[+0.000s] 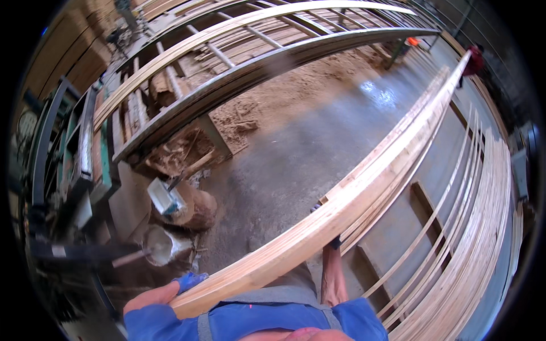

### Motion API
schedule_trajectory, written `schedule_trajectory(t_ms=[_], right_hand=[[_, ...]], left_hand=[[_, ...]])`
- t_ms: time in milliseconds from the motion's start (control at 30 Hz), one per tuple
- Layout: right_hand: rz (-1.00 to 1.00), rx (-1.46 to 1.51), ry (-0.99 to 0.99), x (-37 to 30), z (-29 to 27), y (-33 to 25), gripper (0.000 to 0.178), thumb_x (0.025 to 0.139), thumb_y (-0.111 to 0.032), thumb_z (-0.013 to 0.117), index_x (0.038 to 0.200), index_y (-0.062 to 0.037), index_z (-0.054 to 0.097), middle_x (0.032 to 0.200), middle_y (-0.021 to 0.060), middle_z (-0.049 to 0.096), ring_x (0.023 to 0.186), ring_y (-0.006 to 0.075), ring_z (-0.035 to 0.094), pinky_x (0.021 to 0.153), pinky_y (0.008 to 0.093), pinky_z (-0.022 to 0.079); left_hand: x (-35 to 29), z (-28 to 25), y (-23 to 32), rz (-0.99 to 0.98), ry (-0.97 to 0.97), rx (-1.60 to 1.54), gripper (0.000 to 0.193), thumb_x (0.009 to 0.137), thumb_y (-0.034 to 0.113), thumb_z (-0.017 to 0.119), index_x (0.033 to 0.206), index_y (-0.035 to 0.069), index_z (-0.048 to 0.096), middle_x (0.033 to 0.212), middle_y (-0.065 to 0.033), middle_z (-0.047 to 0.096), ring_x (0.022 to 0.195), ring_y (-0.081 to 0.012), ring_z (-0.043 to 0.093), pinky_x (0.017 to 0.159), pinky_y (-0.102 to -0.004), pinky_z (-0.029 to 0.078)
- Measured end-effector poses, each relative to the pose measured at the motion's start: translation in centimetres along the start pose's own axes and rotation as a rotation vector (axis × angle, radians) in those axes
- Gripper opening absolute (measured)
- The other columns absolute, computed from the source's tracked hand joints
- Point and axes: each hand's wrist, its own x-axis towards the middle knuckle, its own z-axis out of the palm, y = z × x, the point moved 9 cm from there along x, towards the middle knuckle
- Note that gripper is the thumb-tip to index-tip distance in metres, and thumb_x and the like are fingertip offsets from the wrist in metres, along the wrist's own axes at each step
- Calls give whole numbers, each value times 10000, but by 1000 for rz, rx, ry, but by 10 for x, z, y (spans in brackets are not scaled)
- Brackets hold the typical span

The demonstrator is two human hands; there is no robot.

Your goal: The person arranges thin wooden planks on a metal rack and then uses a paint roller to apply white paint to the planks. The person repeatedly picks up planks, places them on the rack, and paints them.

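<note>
Left hand (149, 296), at the lower edge, grips the near end of a long bundle of wooden strips (364, 187) running out over the concrete floor (284, 153); right hand hidden behind it, grip impossible to tell, more strips (483, 227) piled at the right

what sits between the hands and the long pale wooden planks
Nothing visible does. The left hand rests right against the near end of the bundle of long pale wooden planks, and the right hand reaches up beneath it, its fingers hidden behind the wood.
</note>
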Motion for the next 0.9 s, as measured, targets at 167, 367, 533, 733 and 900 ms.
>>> schedule_trajectory(t_ms=[167, 367, 533, 733, 900], right_hand=[[110, 230, 118, 44, 30, 66, 503, 1010, -408, 501, 1278, 12, 571, 1131, 181, 685, 1054, 313, 666, 936, 454, 546], [120, 91, 3, 166, 66, 43, 437, 975, -316, 583, 1266, 10, 587, 1114, 164, 696, 1027, 303, 678, 908, 435, 554], [-88, -272, -63, 250, 174, 3, 407, 932, -230, 666, 1255, 9, 603, 1104, 144, 704, 1000, 274, 691, 871, 405, 567], [353, -110, -113, 298, 302, 74, 498, 905, -240, 723, 1306, 6, 559, 1194, 136, 662, 1051, 245, 677, 866, 413, 598], [393, -205, -311, 363, 407, 127, 471, 919, -235, 716, 1299, 1, 571, 1159, 128, 680, 1006, 244, 694, 869, 425, 601]], left_hand=[[101, -39, 248, 367, -108, -228, 764, 997, 666, 322, 1360, 52, 596, 1311, -167, 637, 1230, -247, 576, 1069, -401, 402], [119, -160, 342, 250, 14, -88, 679, 1031, 590, 337, 1316, 45, 626, 1236, -134, 673, 1134, -198, 607, 1005, -378, 441], [44, -270, 350, 211, 123, -116, 617, 1032, 546, 405, 1303, 38, 629, 1258, -92, 656, 1131, -167, 604, 1021, -352, 457], [92, -397, 410, 436, -40, -343, 474, 1037, 492, 466, 1093, 68, 670, 1055, -36, 664, 961, -100, 601, 810, -311, 518], [71, -531, 390, 582, 155, -247, 303, 1013, 306, 504, 903, 49, 621, 852, -5, 565, 826, -82, 502, 729, -286, 459]])
